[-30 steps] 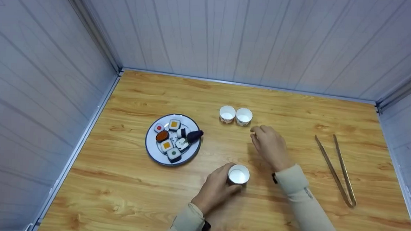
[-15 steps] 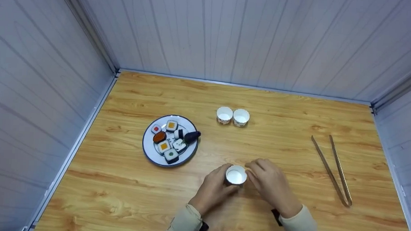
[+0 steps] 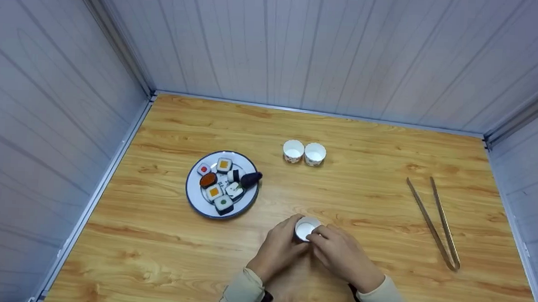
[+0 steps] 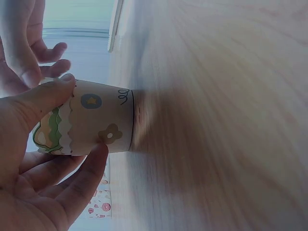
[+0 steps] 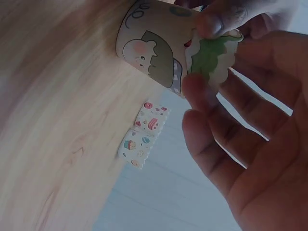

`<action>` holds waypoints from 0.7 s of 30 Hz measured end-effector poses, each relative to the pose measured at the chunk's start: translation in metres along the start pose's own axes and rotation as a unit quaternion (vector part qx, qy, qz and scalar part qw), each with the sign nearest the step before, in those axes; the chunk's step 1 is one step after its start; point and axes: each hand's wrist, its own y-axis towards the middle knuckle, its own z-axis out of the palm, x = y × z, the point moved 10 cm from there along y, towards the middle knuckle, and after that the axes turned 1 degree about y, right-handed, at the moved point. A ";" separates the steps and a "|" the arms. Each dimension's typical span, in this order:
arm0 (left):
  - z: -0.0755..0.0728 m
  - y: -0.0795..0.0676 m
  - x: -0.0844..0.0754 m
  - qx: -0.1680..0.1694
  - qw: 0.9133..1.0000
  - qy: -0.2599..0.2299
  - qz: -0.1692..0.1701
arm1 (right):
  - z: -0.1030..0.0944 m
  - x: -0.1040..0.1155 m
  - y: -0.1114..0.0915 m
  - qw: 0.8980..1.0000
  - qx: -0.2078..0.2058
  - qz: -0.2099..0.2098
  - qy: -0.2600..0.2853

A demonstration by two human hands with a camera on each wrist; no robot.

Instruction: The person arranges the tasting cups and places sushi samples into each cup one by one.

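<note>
A stack of paper cups stands on the table between my hands. In the left wrist view, the outer paper cup (image 4: 96,113) has a star and a flower on its wall. The inner paper cup (image 5: 214,60), with a scalloped rim and green print, sticks out above it. My left hand (image 3: 278,249) grips the stack from the left, thumb and fingers on opposite sides. From the right, my right hand (image 3: 344,257) pinches the inner cup's rim, its fingertips reaching over the opening in the head view. The inside of the stack shows white.
Behind the hands stand two small printed paper cups, a left one (image 3: 293,152) and a right one (image 3: 315,155), side by side. A blue-rimmed plate (image 3: 194,197) at left carries several toy sushi pieces and a toy eggplant (image 3: 250,180). Metal tongs (image 3: 444,220) lie spread at right. Panel walls enclose the table.
My right hand has come back from near the two rear cups to the stack and now pinches its rim. My left hand has kept its grip.
</note>
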 end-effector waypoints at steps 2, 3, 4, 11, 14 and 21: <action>0.000 0.000 0.000 0.001 1.000 -0.001 -0.001 | 0.004 0.000 -0.001 1.000 0.014 0.002 -0.009; 0.000 0.000 0.000 0.003 1.000 -0.001 -0.002 | 0.005 0.001 -0.001 1.000 0.021 0.003 -0.015; 0.000 0.000 0.000 0.004 1.000 0.000 -0.003 | 0.007 0.001 -0.001 0.999 0.026 0.004 -0.021; 0.000 0.001 -0.001 0.001 1.000 0.002 0.001 | 0.008 0.001 0.001 0.999 0.028 0.000 -0.040; 0.000 0.000 0.000 0.006 1.000 0.001 -0.001 | 0.008 0.001 0.001 0.999 0.030 0.000 -0.041; -0.001 0.001 -0.001 0.003 1.000 0.011 0.004 | 0.006 0.000 0.002 0.999 0.028 0.008 -0.039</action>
